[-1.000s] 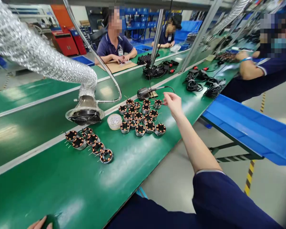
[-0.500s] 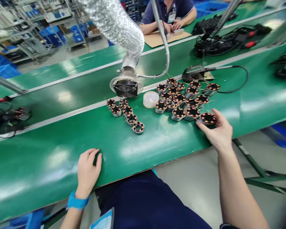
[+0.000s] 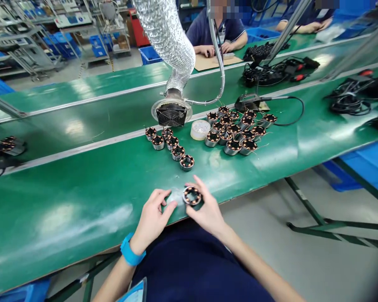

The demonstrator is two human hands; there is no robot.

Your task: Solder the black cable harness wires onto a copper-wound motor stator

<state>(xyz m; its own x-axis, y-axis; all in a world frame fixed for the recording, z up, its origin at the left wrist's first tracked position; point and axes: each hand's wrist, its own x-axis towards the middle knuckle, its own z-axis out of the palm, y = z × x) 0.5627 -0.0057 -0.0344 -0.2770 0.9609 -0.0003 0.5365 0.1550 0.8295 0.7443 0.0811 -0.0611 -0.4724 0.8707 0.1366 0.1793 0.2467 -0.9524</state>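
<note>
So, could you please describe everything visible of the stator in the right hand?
The stator is a short ring: silvery, metallic-looking wall, black inside, copper-coloured windings around its top. It opens upward, gripped by the right hand, thumb and fingers at its sides, over the green bench; whether they touch is unclear.

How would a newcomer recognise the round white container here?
Find the silver hose that ends in a black fan. Right of it on the green bench sits the round container, pale, unlike the copper-wound metal rings beside it.
</note>
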